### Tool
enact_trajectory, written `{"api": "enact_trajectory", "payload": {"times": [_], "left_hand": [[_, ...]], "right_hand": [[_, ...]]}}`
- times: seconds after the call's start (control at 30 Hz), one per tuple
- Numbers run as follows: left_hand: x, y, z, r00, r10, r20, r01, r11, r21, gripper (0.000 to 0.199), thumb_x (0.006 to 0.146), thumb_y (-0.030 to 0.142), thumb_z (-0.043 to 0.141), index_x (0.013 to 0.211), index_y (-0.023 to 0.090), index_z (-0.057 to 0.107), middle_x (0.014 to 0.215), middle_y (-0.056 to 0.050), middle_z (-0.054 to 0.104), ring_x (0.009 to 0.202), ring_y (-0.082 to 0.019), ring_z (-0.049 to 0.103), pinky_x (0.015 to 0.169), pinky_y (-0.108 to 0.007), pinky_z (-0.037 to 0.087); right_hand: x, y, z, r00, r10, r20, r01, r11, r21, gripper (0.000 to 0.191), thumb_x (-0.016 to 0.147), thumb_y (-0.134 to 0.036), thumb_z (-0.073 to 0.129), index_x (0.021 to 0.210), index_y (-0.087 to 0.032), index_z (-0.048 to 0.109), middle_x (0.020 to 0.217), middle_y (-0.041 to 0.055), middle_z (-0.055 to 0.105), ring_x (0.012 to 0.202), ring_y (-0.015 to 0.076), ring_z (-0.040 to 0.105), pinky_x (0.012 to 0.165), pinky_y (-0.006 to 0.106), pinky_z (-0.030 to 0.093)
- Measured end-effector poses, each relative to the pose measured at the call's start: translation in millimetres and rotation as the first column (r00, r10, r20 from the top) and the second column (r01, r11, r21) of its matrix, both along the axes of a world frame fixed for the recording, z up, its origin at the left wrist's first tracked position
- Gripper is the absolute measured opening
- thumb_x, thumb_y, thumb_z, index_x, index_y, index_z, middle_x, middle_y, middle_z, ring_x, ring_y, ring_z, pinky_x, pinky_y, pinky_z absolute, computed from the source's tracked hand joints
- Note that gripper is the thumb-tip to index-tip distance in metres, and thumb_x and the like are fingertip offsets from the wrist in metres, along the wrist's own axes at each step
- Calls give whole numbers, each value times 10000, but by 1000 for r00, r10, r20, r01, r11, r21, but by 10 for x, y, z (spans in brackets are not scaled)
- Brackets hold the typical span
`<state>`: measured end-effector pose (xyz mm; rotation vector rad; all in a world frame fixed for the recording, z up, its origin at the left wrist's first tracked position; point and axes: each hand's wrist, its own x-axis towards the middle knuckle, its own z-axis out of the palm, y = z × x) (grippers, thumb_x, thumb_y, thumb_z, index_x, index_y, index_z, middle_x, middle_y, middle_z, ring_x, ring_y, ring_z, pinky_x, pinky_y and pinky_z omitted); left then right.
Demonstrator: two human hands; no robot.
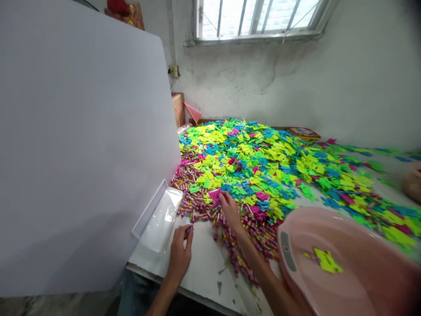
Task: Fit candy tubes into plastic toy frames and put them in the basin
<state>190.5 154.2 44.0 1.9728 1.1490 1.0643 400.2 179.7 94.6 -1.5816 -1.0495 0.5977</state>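
Observation:
My left hand (180, 251) is over the white table (205, 259) near its front edge, with thumb and fingers pinched on a small dark reddish piece (188, 231). Farther forward, my right hand (230, 210) reaches to the front of the colourful heap, its fingertips closed at the edge of a flat pink plastic piece (215, 194). Yellow, green, blue and pink flat pieces (272, 153) form the heap. Many short pink and reddish sticks (194, 204) lie in front of them. Clear plastic bags (161, 219) lie left of my left hand.
A pink basin (329, 228) at the right holds a yellow piece (327, 260) and a small stick. A large white panel (85, 145) stands at the left. Behind the heap are a flat box (304, 134) and a wall with a barred window (256, 17).

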Motion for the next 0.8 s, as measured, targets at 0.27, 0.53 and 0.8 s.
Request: {"api": "enact_trajectory", "payload": {"times": [0.27,0.53,0.8], "left_hand": [[-30,8,812,984,-71,165,109,965,-237,348,977,454,423,1086,170,592,750,-5,575,674,-131,538,659,-244,459],[-100,-73,1148,950,-272,151,310,871,-382,350,968,469,441,1139,205,593,801,-5,599,667,-125,540,609,-226,465],[-111,-83,1278,939,-341,54,339,880,-333,313,981,433,434,1002,194,634,791,-2,604,672,-124,542,633,-230,440]], "right_hand": [[-459,-718,296,714,245,-656,-293,955,38,321,780,-458,716,889,-172,619,731,12,634,579,157,614,496,279,545],[-537,-1011,602,802,169,-573,-247,967,-61,353,709,-415,798,942,-172,692,787,7,633,606,134,557,477,235,523],[-542,-1093,710,830,213,-515,-276,960,-48,310,760,-426,756,955,-191,704,809,4,621,602,133,576,485,247,558]]}}
